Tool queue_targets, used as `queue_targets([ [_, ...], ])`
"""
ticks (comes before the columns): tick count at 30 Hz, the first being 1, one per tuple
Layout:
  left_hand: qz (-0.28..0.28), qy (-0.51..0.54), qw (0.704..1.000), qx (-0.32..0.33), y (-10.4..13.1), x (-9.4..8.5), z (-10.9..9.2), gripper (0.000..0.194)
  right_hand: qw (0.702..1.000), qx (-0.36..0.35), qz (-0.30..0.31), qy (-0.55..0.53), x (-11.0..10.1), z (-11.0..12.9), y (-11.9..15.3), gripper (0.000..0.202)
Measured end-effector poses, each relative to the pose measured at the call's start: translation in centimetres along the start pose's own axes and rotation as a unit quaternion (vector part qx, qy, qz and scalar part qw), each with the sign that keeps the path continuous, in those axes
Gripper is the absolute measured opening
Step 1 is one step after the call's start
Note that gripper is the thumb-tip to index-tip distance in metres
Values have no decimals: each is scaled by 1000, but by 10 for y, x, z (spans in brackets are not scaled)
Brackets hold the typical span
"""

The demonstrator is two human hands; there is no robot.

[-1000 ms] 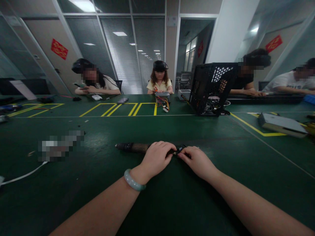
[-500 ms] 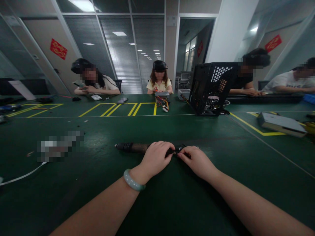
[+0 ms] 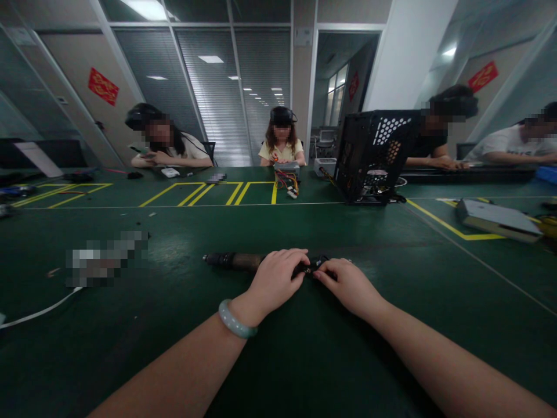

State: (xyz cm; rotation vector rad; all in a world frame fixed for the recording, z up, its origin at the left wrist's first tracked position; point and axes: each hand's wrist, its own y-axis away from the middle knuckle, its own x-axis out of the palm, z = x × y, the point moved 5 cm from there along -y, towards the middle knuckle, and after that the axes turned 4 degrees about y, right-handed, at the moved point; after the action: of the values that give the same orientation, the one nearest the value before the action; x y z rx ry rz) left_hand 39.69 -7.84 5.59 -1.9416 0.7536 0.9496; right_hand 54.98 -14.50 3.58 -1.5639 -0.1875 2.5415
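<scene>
A dark inline electric screwdriver [image 3: 243, 261] lies across the green table, its bit end pointing left. My left hand [image 3: 278, 273] is wrapped over the rear of its body, so that part is hidden. Close by on the right, my right hand [image 3: 346, 281] has its fingertips pinched at the screwdriver's tail end, on what looks like the black cable [image 3: 321, 262]. Between my two hands a small bit of metal glints. The exact spot the right fingers grip is partly covered by them.
Beyond my hands stand an open black computer case [image 3: 369, 157] and a power supply [image 3: 287, 168] with coloured wires. A flat grey metal box [image 3: 498, 219] lies right. A blurred-out object [image 3: 107, 258] with a white cable [image 3: 47, 313] lies left. Several people sit across the table.
</scene>
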Motion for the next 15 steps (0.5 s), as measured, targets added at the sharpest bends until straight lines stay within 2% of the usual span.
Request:
queue_targets([
  [9, 18, -7, 1000, 14, 0, -1, -3, 14, 1000, 5, 1, 0, -1, 2, 0, 20],
  [15, 3, 1, 1000, 1, 0, 0, -1, 23, 1000, 11, 8, -1, -2, 3, 0, 21],
])
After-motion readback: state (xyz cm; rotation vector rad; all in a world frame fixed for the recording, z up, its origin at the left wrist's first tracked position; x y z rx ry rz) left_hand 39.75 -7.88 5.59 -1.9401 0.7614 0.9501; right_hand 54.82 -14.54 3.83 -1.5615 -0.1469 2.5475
